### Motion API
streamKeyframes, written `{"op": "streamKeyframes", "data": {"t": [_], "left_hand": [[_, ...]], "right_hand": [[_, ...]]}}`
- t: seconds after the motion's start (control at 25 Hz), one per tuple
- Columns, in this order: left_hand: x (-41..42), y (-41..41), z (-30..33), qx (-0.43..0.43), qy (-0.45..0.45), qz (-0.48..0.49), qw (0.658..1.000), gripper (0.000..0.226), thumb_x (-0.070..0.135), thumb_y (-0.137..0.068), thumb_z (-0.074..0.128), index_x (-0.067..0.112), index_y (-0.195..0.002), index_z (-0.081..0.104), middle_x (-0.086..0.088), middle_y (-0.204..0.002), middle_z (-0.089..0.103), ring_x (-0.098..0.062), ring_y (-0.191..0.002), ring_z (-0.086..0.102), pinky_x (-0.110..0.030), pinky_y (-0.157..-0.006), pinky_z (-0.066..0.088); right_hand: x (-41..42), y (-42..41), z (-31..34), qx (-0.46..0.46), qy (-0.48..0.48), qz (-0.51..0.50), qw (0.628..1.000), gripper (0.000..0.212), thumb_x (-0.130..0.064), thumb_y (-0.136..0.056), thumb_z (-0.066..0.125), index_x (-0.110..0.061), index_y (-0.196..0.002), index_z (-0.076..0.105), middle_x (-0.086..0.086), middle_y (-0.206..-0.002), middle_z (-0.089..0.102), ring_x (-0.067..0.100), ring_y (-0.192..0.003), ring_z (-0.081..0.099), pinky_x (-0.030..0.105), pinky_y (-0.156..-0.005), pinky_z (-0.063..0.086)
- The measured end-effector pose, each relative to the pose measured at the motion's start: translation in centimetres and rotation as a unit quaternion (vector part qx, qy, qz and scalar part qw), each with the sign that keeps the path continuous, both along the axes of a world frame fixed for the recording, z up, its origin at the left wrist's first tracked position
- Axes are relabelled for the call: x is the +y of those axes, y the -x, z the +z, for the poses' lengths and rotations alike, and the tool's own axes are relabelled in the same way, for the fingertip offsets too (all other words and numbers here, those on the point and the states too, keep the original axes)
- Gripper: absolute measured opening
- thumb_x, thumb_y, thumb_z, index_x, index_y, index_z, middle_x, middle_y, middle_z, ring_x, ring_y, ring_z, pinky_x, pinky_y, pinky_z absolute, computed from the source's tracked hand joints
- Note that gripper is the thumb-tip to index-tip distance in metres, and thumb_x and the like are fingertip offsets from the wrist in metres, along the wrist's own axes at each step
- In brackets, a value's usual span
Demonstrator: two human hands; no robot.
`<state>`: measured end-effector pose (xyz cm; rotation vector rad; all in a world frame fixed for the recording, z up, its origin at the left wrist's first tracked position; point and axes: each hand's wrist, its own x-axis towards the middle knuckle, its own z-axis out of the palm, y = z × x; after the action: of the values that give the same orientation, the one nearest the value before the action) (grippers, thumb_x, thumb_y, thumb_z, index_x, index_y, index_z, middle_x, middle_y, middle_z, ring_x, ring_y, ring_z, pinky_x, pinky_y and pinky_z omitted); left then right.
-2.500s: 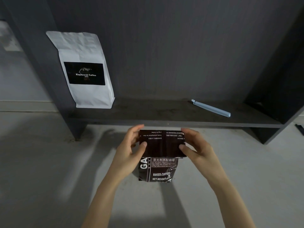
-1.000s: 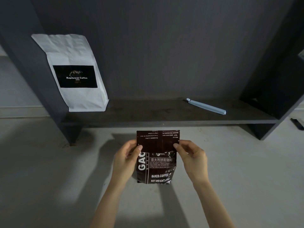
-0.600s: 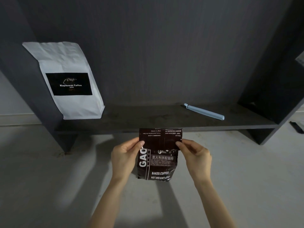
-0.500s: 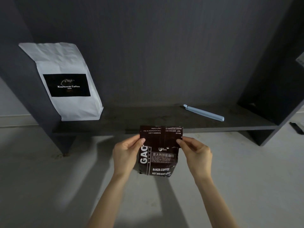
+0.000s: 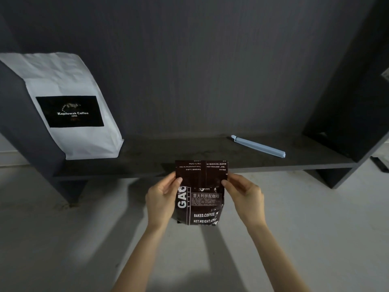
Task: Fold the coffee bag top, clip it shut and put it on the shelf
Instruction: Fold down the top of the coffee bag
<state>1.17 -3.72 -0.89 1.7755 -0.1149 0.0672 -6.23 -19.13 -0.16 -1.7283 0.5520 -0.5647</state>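
A dark brown coffee bag with white print is held upright in front of the shelf's front edge. Its top flap is folded down toward me, showing upside-down text. My left hand pinches the bag's left side at the fold, thumb on the front. My right hand pinches the right side the same way. A long pale blue bag clip lies on the dark shelf, up and to the right of the bag, away from both hands.
A tall white coffee bag with a black label leans at the shelf's left end against the side panel. A dark upright panel closes the shelf on the right. Pale floor spreads below. A dark object lies at far right.
Both hands have lifted the brown bag slightly toward the shelf edge, keeping the folded top pinched. The view has shifted, so the white bag sits further left.
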Motion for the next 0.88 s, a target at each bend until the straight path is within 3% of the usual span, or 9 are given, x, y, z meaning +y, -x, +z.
{"op": "streamKeyframes", "data": {"t": [0.2,0.4,0.48,0.56,0.68,0.8,0.88], "left_hand": [[0.0,-0.6,0.1,-0.019,-0.044,0.007,0.999,0.034,0.016,-0.08,0.062,0.008,-0.113,0.059,-0.013,-0.112,0.067,-0.006,-0.092,0.058,0.003,-0.068,0.041],[-0.7,-1.8,0.6,-0.06,-0.107,0.003,0.992,0.032,0.017,-0.08,0.061,0.01,-0.112,0.06,-0.012,-0.108,0.07,-0.008,-0.087,0.057,-0.023,-0.079,0.04],[-0.9,-1.9,0.6,-0.066,-0.106,-0.004,0.992,0.031,0.014,-0.081,0.059,0.009,-0.112,0.059,-0.011,-0.109,0.069,-0.009,-0.087,0.057,-0.018,-0.079,0.038],[-1.1,-2.0,0.7,-0.071,-0.107,-0.015,0.992,0.028,0.011,-0.082,0.058,0.006,-0.11,0.059,-0.012,-0.109,0.068,-0.009,-0.089,0.056,-0.014,-0.077,0.036],[-1.1,-2.1,0.9,-0.065,-0.1,-0.028,0.992,0.026,0.009,-0.083,0.057,0.006,-0.109,0.058,-0.012,-0.109,0.067,-0.01,-0.091,0.055,-0.02,-0.081,0.037],[-1.1,-2.0,0.9,-0.065,-0.099,-0.029,0.993,0.027,0.009,-0.082,0.057,0.007,-0.11,0.058,-0.011,-0.109,0.067,-0.01,-0.09,0.055,-0.023,-0.081,0.037],[-1.1,-1.9,0.9,-0.065,-0.104,-0.027,0.992,0.027,0.01,-0.082,0.057,0.007,-0.11,0.058,-0.01,-0.108,0.067,-0.01,-0.09,0.055,-0.023,-0.081,0.037]], "right_hand": [[-0.4,-0.9,-0.1,0.01,0.028,-0.008,1.0,0.015,-0.01,-0.077,0.066,-0.009,-0.092,0.069,-0.004,-0.082,0.067,-0.023,-0.06,0.054,-0.005,-0.057,0.037],[-1.0,-2.3,0.2,0.024,0.068,-0.006,0.997,0.015,-0.01,-0.079,0.064,-0.009,-0.092,0.068,-0.002,-0.082,0.066,-0.002,-0.068,0.059,-0.005,-0.058,0.038],[-1.0,-2.8,0.3,0.031,0.082,-0.002,0.996,0.013,-0.01,-0.08,0.062,-0.008,-0.091,0.068,-0.001,-0.081,0.066,0.002,-0.069,0.057,-0.005,-0.057,0.037],[-1.3,-3.0,0.5,0.041,0.088,0.015,0.995,0.013,-0.011,-0.08,0.062,-0.008,-0.091,0.067,-0.002,-0.08,0.065,-0.005,-0.067,0.055,-0.005,-0.057,0.037],[-2.3,-2.7,1.3,0.045,0.095,0.059,0.993,0.019,-0.015,-0.08,0.063,-0.01,-0.098,0.066,-0.003,-0.081,0.065,-0.008,-0.067,0.057,-0.005,-0.059,0.038],[-4.9,-2.3,2.7,0.035,0.152,0.04,0.987,0.021,-0.014,-0.082,0.061,-0.01,-0.102,0.065,0.001,-0.088,0.067,0.006,-0.078,0.06,-0.004,-0.064,0.038],[-7.3,-2.5,3.5,0.035,0.21,-0.008,0.977,0.021,-0.011,-0.083,0.058,-0.009,-0.104,0.064,0.008,-0.099,0.069,0.015,-0.089,0.062,0.005,-0.072,0.041]]}}
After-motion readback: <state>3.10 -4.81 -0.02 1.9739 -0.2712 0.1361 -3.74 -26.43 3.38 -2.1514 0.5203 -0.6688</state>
